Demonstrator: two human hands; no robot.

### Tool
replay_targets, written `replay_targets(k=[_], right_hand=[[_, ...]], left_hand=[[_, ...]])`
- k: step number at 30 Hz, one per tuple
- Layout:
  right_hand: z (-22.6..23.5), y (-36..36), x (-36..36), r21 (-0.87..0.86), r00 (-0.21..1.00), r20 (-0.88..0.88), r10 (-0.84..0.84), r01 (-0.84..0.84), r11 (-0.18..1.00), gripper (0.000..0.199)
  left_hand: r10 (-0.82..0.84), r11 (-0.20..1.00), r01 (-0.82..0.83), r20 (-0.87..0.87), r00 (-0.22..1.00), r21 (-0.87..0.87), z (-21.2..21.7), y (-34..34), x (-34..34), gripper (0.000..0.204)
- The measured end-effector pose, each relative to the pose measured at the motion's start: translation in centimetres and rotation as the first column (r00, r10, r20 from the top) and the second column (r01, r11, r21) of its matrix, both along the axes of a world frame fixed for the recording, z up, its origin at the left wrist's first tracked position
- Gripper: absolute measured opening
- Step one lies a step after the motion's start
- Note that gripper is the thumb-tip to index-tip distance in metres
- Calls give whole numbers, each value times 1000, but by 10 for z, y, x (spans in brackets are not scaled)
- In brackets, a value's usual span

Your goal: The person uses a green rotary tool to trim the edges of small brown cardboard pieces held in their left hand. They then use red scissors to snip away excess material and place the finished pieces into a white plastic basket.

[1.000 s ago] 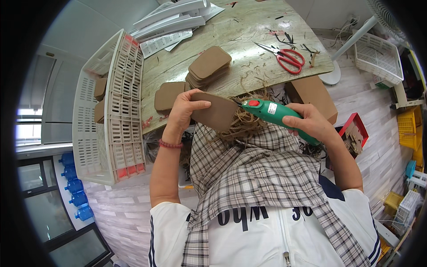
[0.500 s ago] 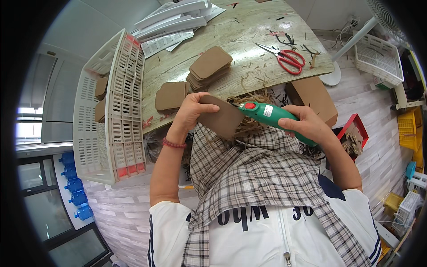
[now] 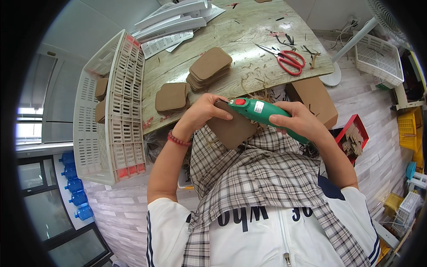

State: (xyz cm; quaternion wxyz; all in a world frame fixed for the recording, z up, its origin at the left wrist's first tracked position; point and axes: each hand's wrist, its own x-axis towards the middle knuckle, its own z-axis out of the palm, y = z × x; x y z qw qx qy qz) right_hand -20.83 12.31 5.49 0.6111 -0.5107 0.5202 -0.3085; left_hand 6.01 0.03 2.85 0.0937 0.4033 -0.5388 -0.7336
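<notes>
My left hand point(image 3: 202, 115) pinches a flat brown piece with rounded corners point(image 3: 233, 129), thumb on top, holding it over my lap. Wrapped round the body of green electric scissors point(image 3: 262, 111) with a red button is my right hand point(image 3: 299, 119). The tool's tip points left and meets the piece's far edge near my left fingers; the blade itself is mostly hidden. Just beyond, on the table point(image 3: 253, 40), lie a taller stack of similar brown pieces point(image 3: 211, 62) and a lower one point(image 3: 171, 96).
Red-handled scissors point(image 3: 291, 61) and dark scraps lie at the table's right. White papers point(image 3: 173, 26) are at the far left. White plastic crates point(image 3: 126, 111) stand left of the table. A cardboard box point(image 3: 316, 100) and a red box of brown scraps point(image 3: 353, 138) are at right.
The brown piece has turned and shifted slightly right and nearer me with my left hand. The electric scissors have moved left and up along its edge, toward my left fingers.
</notes>
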Motion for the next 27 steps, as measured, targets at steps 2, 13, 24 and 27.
replay_targets(k=[2,13,24,27], right_hand=[[0,-8,5,-6,1000,25,-19,19,1000,39],[-47,5,6,-149,931,-115,-347,329,933,41],[-75,59,36,-322,843,-537,45,-254,912,56],[-79,54,36,-233,777,-603,180,-387,892,56]], left_hand=[[63,997,-60,-91,994,41,-7,1,-3,38],[780,558,-799,-470,413,223,-13,53,6,25],[737,526,-825,-596,319,208,-8,75,13,26],[733,518,-836,-599,323,182,-6,78,12,25]])
